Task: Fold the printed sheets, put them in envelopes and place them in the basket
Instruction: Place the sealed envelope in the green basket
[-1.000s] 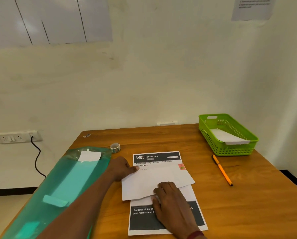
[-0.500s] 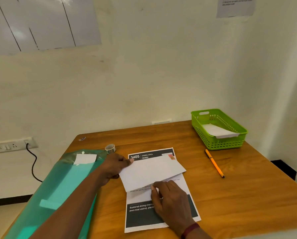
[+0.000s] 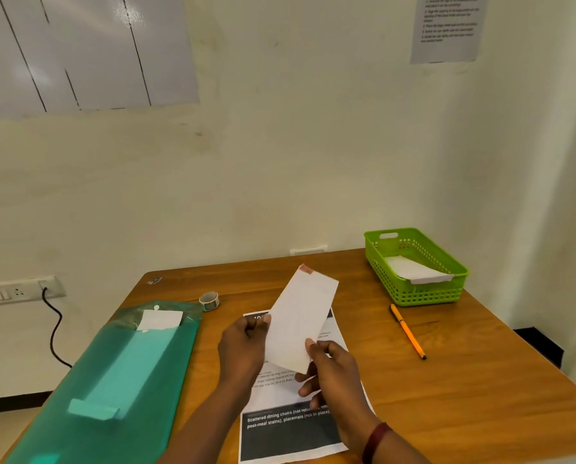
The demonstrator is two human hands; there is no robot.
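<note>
Envelope (image 3: pixel 301 321) blocks the top of the printed sheet (image 3: pixel 290 430), and the wall notice (image 3: pixel 448 26) is too tiny to read.

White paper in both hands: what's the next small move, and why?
Probably keep the right hand's grip and free the left hand to reach the green folder for an envelope. Both hands pinch the white paper, seemingly folded, above the flat printed sheet; a white piece shows inside the folder.

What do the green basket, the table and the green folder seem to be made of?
Green basket: plastic, likely; moulded lattice walls, uniform colour. Table: wood or wood veneer, satin; visible grain. Green folder: thin translucent plastic, glossy; light sheen, paper showing through.
</note>
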